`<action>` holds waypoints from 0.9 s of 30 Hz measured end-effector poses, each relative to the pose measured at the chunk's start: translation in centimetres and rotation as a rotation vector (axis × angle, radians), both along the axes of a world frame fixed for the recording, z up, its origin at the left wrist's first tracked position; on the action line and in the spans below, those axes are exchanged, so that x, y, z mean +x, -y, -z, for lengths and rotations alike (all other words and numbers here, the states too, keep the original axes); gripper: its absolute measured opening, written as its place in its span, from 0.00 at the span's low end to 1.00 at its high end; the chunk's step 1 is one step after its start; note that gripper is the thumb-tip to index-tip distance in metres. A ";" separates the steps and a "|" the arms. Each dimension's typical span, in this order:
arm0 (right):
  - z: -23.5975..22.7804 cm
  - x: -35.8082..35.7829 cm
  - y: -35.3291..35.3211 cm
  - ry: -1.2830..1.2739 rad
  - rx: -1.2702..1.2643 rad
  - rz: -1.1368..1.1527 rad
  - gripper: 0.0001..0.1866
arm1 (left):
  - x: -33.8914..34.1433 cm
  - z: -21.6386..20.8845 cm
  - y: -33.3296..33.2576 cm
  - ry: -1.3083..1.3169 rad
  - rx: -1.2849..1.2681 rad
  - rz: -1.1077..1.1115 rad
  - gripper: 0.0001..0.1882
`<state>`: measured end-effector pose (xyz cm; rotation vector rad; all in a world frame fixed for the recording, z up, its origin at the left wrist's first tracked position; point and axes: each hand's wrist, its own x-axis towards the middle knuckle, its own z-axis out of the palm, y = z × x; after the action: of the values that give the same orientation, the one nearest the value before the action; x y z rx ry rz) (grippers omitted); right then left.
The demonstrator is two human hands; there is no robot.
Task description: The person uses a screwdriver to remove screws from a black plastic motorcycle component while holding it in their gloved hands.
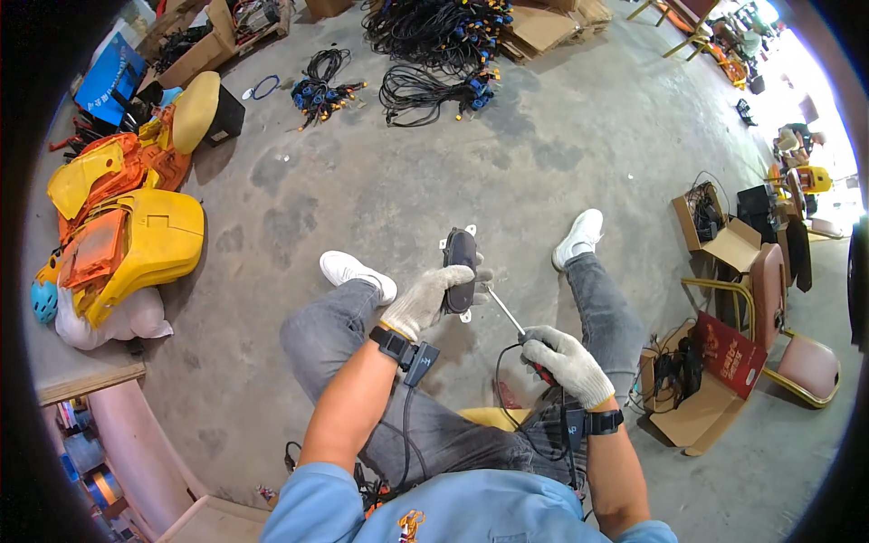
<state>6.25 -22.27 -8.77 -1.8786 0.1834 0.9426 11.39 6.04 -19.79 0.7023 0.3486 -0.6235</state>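
While the left hand point(422, 300) clasps a dark part point(461, 262), the right hand point(570, 364) clenches a screwdriver point(505, 310).

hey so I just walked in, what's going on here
Someone in work gloves is handling a small part: the left hand holds a dark oblong piece, and the right hand grips a screwdriver. Its shaft points toward the piece, though whether the tip touches is unclear. A heap of black cables lies ahead on the floor.
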 end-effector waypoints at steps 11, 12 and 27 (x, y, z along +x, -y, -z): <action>-1.6 -0.3 0.2 -0.035 0.004 0.075 0.24 | -0.3 -0.1 0.2 -0.012 0.016 -0.002 0.25; -1.6 -0.4 0.3 -0.015 0.009 0.072 0.23 | -0.2 -0.1 0.3 -0.013 0.014 -0.002 0.25; -0.4 -0.7 1.1 -0.015 -0.019 0.096 0.21 | -0.2 0.0 0.0 0.077 0.153 0.143 0.29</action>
<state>5.60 -23.41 -8.38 -1.8635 0.2898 0.8924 11.23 6.06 -19.83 0.9012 0.2786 -0.7081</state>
